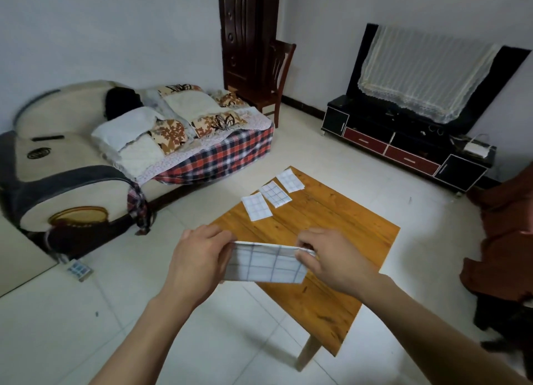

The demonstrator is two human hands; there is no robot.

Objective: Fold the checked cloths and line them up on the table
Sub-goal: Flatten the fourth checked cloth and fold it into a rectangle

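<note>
I hold a white cloth with blue-grey checks (265, 265) in the air over the near left edge of the wooden table (331, 231). It is folded into a hanging strip. My left hand (199, 257) pinches its top left corner and my right hand (331, 257) pinches its top right corner. Three folded checked cloths lie in a diagonal row on the far left part of the table: the nearest (256, 207), the middle one (275, 194) and the farthest (290, 180).
A sofa (86, 165) with cushions and a plaid cover stands to the left. A wooden chair (271, 79) and a dark door are at the back. A TV stand (403, 148) with a draped screen is at the right. A brown cloth heap (507, 234) lies at the far right.
</note>
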